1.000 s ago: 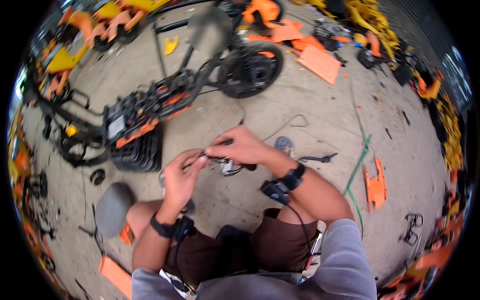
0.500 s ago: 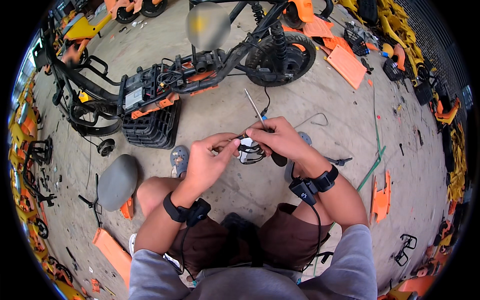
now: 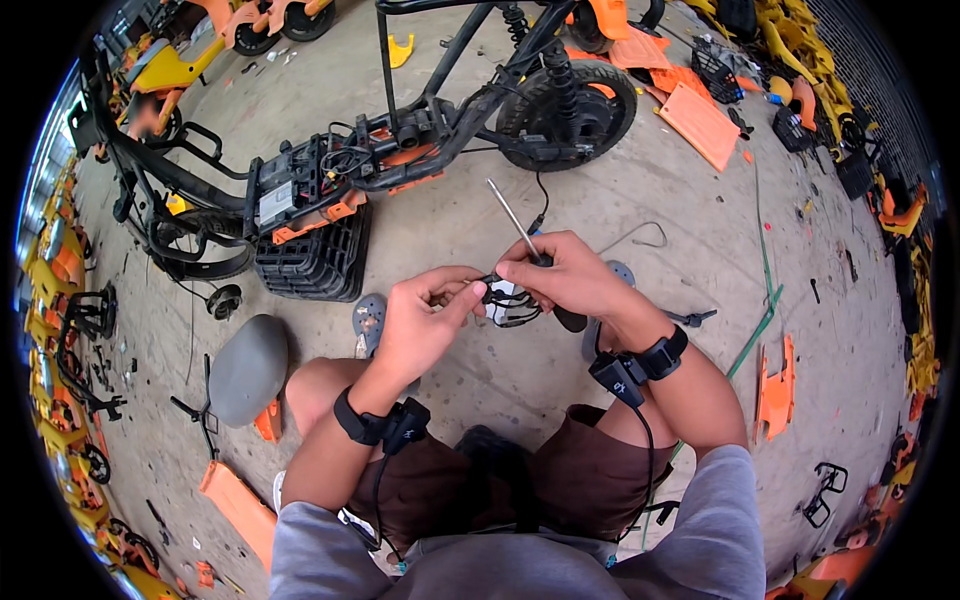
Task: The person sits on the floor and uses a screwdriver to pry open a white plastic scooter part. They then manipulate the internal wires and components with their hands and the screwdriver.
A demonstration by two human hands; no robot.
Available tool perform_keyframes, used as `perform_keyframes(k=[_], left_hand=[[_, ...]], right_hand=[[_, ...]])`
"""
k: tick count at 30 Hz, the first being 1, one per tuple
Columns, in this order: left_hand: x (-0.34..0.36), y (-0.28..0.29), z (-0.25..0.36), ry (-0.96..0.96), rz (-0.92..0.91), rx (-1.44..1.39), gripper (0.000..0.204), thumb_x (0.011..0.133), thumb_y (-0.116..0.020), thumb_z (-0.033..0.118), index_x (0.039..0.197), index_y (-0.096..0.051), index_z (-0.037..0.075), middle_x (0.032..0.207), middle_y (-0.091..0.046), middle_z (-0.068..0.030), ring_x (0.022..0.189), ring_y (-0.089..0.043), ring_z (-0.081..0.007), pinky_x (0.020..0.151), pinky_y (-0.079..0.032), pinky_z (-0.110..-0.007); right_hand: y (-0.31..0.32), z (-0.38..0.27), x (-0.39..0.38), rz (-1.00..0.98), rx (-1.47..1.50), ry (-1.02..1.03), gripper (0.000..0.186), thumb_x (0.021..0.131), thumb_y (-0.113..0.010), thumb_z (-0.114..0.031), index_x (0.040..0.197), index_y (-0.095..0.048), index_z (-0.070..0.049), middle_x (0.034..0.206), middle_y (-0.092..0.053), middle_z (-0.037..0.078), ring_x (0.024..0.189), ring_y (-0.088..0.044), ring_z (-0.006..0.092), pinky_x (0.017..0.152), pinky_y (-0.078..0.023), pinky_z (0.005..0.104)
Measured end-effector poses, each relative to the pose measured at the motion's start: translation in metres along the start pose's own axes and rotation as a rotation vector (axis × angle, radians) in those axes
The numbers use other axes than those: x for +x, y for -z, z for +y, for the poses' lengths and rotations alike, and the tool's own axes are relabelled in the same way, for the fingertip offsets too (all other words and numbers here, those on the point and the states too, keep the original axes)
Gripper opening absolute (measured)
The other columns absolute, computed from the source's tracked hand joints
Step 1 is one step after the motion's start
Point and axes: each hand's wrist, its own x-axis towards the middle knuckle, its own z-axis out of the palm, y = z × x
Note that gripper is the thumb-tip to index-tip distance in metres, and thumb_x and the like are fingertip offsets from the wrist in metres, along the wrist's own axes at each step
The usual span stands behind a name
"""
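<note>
My left hand (image 3: pixel 430 315) is closed, thumb and forefinger pinching a small bundle of black wires (image 3: pixel 518 318) with a white piece (image 3: pixel 500 300) among them. My right hand (image 3: pixel 568 275) meets it at the bundle, its thumb and finger pressed together on the wires. That same hand also grips a screwdriver (image 3: pixel 513 213). The bare metal shaft points up and to the left, and its dark handle shows below the palm. What exactly lies between the fingertips is too small to make out. Both hands are above the concrete floor, between my knees and the stripped scooter frame (image 3: pixel 435 165).
Ahead, the frame rests on an upturned black crate (image 3: pixel 312 268), its wheel (image 3: pixel 600 110) at the right. A grey seat (image 3: pixel 248 370) lies left of my knee. Orange panels (image 3: pixel 700 127), a green strip (image 3: pixel 757 335) and a bent metal rod (image 3: pixel 640 232) are scattered on the floor.
The whole view has shifted slightly, with the scene sitting a little more to the right. Both hands keep their hold, and the screwdriver stays at about the same slant.
</note>
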Motion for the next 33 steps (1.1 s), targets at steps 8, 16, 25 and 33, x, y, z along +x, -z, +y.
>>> perform_keyframes(k=[8, 16, 25, 33], left_hand=[[-0.002, -0.003, 0.001, -0.004, -0.029, 0.062, 0.016, 0.092, -0.067, 0.01, 0.103, -0.07, -0.002, 0.075, -0.07, -0.0048, 0.065, -0.06, -0.0056, 0.058, -0.045, -0.021], [-0.001, 0.0, 0.002, 0.019, -0.072, 0.105, 0.017, 0.091, -0.068, 0.009, 0.103, -0.071, -0.002, 0.077, -0.071, -0.0055, 0.069, -0.062, -0.006, 0.06, -0.047, -0.021], [-0.003, -0.003, -0.006, -0.145, -0.039, 0.2, 0.016, 0.087, -0.07, 0.005, 0.1, -0.071, -0.003, 0.079, -0.072, -0.007, 0.069, -0.062, -0.0069, 0.065, -0.048, -0.022], [0.004, -0.007, -0.008, -0.023, -0.038, 0.008, 0.017, 0.092, -0.067, 0.011, 0.103, -0.069, -0.002, 0.075, -0.067, -0.0027, 0.066, -0.057, -0.0055, 0.059, -0.045, -0.021]], right_hand=[[0.001, 0.002, -0.004, 0.009, -0.031, 0.011, 0.025, 0.089, -0.069, -0.025, 0.093, -0.07, 0.0, 0.065, -0.058, 0.0, 0.047, -0.049, 0.007, 0.043, -0.04, 0.0242], [0.002, 0.005, -0.004, -0.01, -0.054, 0.032, 0.026, 0.088, -0.071, -0.026, 0.092, -0.071, 0.001, 0.068, -0.061, 0.001, 0.048, -0.05, 0.0065, 0.042, -0.039, 0.0234], [0.001, 0.006, -0.002, 0.01, -0.071, -0.002, 0.027, 0.091, -0.069, -0.026, 0.092, -0.069, 0.001, 0.062, -0.056, 0.0, 0.046, -0.049, 0.006, 0.043, -0.038, 0.0236], [0.006, 0.001, -0.005, -0.015, 0.093, -0.007, 0.024, 0.091, -0.067, -0.022, 0.094, -0.069, 0.001, 0.067, -0.063, 0.002, 0.048, -0.049, 0.0056, 0.043, -0.038, 0.0221]])
